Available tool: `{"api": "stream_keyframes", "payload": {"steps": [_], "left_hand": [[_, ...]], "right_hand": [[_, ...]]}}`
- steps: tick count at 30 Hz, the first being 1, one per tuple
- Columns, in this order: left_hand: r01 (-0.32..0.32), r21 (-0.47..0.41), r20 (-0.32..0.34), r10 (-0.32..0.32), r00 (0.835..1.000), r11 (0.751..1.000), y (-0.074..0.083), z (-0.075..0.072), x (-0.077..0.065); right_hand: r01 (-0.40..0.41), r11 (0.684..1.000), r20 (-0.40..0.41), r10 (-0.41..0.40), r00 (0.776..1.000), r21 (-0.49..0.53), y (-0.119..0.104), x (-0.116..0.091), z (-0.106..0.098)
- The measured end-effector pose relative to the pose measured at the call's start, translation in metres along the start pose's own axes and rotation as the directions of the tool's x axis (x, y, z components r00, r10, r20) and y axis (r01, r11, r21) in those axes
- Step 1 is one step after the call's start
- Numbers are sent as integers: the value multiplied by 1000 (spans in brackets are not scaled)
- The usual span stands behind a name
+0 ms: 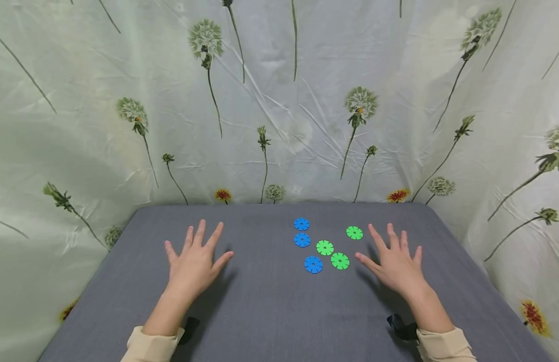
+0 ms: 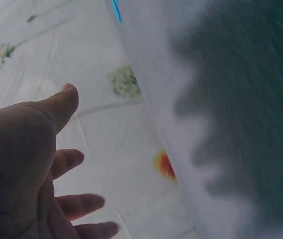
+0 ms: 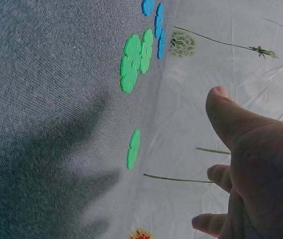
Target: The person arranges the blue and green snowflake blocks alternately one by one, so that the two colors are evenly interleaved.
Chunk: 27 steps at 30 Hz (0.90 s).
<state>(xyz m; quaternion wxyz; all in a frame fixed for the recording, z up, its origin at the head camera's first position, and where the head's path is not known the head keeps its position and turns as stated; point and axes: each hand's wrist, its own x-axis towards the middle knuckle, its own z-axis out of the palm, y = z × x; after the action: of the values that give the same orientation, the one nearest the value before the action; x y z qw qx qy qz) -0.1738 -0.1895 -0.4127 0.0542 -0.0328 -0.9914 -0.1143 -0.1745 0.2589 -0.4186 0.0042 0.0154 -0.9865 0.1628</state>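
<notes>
My left hand [image 1: 194, 265] hovers over the left half of the table with fingers spread, holding nothing. On the other side my right hand [image 1: 398, 262] is likewise spread above the table, its thumb and index finger nearest the green discs. Three notched green discs lie flat: one [image 1: 354, 233] close to the right index fingertip, one [image 1: 324, 247] further left, and one [image 1: 340, 261] below it. Three notched blue discs are beside them: a far one [image 1: 301, 224], a middle one [image 1: 302, 240] and a near one [image 1: 313, 264]. The right wrist view shows the green discs [image 3: 130, 63] edge-on past the thumb.
A grey cloth-covered table [image 1: 261, 311] spreads under both hands, and their shadows fall on it. White fabric with a dandelion print [image 1: 284, 110] hangs behind and at the sides. Each wrist wears a black strap piece [image 1: 401, 328] near a beige cuff.
</notes>
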Motion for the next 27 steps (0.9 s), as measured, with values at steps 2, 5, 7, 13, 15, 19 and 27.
{"api": "stream_keyframes", "payload": {"steps": [2,5,7,13,15,19,27], "left_hand": [[-44,0,-13,44,999,999,10,4,1],[-132,-21,-14,132,991,991,26,13,3],[-194,-54,-8,193,981,980,38,21,5],[-373,-193,41,387,921,908,71,45,14],[-424,-225,67,448,891,877,80,52,17],[-485,-250,117,523,844,838,95,63,23],[-490,-267,206,546,812,830,113,78,35]], "right_hand": [[9,1000,8,-9,1000,11,0,1,1],[40,999,14,-40,999,21,0,3,4],[59,998,23,-60,998,27,0,6,7],[103,991,53,-108,993,90,4,14,18],[121,986,52,-128,990,113,5,16,22],[143,980,44,-150,988,139,5,22,29],[144,962,62,-162,985,230,6,32,36]]}}
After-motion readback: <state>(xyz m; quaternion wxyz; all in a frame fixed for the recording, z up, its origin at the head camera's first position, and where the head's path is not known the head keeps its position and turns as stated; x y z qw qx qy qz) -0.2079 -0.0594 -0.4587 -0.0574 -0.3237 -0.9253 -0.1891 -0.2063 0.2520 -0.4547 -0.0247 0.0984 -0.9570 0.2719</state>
